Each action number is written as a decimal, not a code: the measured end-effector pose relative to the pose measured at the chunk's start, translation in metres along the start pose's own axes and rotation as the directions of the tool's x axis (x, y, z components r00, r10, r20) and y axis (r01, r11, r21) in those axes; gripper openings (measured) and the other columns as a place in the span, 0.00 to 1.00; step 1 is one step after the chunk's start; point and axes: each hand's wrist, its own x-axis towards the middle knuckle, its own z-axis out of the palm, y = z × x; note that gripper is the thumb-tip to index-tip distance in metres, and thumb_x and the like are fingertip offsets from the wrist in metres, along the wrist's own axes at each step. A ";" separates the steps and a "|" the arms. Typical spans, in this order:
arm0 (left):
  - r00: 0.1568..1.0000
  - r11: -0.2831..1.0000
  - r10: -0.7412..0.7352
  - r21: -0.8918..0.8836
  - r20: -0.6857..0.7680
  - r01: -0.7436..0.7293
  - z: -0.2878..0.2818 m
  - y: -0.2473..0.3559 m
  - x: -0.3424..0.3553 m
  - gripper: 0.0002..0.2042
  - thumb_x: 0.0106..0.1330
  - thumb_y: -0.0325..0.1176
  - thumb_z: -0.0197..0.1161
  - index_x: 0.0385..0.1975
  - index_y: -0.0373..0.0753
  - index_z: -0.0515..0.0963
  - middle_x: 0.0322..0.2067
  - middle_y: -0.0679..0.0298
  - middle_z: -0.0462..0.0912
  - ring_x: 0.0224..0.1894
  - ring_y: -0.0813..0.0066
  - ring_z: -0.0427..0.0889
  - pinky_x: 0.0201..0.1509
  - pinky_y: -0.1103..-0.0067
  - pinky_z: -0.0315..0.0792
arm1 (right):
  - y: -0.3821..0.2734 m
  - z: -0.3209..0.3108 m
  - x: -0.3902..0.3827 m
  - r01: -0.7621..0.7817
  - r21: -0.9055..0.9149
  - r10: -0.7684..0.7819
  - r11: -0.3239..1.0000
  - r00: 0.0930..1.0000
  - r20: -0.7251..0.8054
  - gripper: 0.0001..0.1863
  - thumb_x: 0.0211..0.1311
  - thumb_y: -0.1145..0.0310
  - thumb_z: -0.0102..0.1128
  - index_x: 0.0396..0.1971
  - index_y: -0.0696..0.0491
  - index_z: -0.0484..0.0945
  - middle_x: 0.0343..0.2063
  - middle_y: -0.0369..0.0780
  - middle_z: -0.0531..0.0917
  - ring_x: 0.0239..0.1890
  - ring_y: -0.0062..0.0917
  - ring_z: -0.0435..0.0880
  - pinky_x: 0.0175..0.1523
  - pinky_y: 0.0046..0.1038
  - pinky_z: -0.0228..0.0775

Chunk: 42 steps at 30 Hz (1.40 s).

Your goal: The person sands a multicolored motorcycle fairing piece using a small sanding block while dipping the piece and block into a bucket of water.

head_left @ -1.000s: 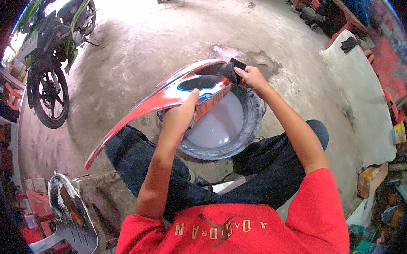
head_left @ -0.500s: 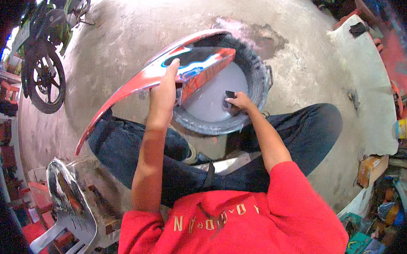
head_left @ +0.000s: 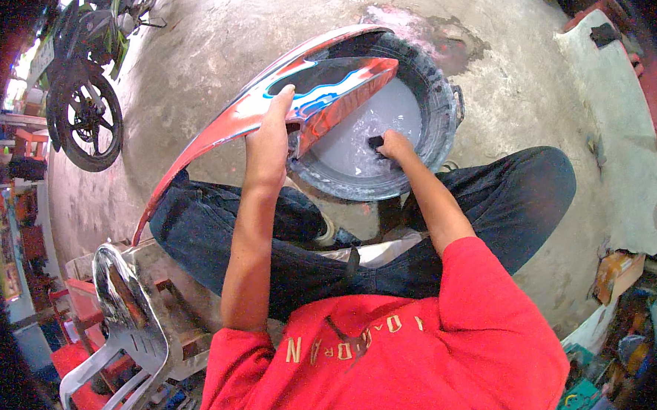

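My left hand (head_left: 268,142) is closed on the edge of a long curved motorcycle body panel (head_left: 225,129), its thumb lying on the upper face. Red, white and blue paint shows in worn patches on this panel. It slants from beside my left knee up over the left part of a round dark basin (head_left: 439,107). Cloudy grey water (head_left: 346,158) stands in the basin. Over that water, my right hand (head_left: 396,148) pinches a small black piece of sandpaper (head_left: 375,142), apart from the panel. Ripples or drips surround the sandpaper, and its lower edge is hard to make out.
My bent legs (head_left: 504,188) flank the basin's near side. A motorcycle (head_left: 88,111) stands at far left, and a grey plastic chair (head_left: 132,328) is at lower left. A cardboard box (head_left: 619,276) sits at right, near cluttered goods. Concrete floor (head_left: 210,58) surrounds the basin.
My right hand has shifted slightly at the water, and splashes now show around the sandpaper. The left hand keeps its hold on the panel. The whole view has shifted a little.
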 end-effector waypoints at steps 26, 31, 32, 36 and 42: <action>0.968 0.954 0.224 0.179 0.111 -0.242 0.048 -0.005 -0.044 0.12 0.72 0.33 0.59 0.44 0.28 0.79 0.38 0.55 0.85 0.37 0.65 0.84 0.44 0.68 0.76 | -0.222 -0.275 -0.134 0.592 -0.395 -0.689 0.702 0.704 -0.170 0.21 0.63 0.56 0.65 0.46 0.58 0.78 0.31 0.45 0.85 0.31 0.33 0.85 0.37 0.35 0.76; 0.971 0.929 0.195 0.291 0.139 -0.228 0.052 -0.025 -0.037 0.09 0.68 0.30 0.62 0.44 0.32 0.78 0.36 0.57 0.83 0.41 0.63 0.83 0.48 0.67 0.75 | -0.278 -0.196 -0.201 0.815 -0.337 -0.872 0.471 0.488 -0.039 0.16 0.63 0.67 0.61 0.50 0.54 0.77 0.37 0.50 0.82 0.43 0.44 0.83 0.49 0.40 0.75; 0.957 0.833 0.198 0.479 0.210 -0.277 0.046 -0.038 -0.030 0.10 0.67 0.29 0.63 0.45 0.33 0.78 0.38 0.58 0.82 0.45 0.62 0.82 0.52 0.65 0.73 | -0.280 -0.187 -0.205 0.900 -0.293 -0.945 0.323 0.325 -0.043 0.18 0.59 0.70 0.63 0.50 0.54 0.78 0.39 0.49 0.82 0.45 0.44 0.82 0.51 0.40 0.74; 0.937 0.620 0.221 0.702 0.272 -0.350 0.042 -0.117 -0.012 0.22 0.69 0.30 0.60 0.62 0.39 0.67 0.57 0.57 0.72 0.62 0.62 0.70 0.68 0.65 0.62 | -0.291 -0.172 -0.243 0.907 -0.343 -0.958 0.243 0.281 0.065 0.27 0.50 0.74 0.65 0.55 0.52 0.78 0.48 0.43 0.81 0.51 0.39 0.81 0.55 0.35 0.75; 0.826 0.741 0.546 0.380 0.141 -0.554 0.065 -0.056 -0.021 0.07 0.67 0.24 0.59 0.43 0.33 0.77 0.38 0.54 0.81 0.42 0.58 0.82 0.47 0.68 0.76 | -0.259 -0.182 -0.212 0.802 -0.379 -0.877 0.462 0.477 -0.062 0.23 0.58 0.73 0.57 0.55 0.54 0.78 0.50 0.46 0.82 0.51 0.42 0.84 0.52 0.37 0.79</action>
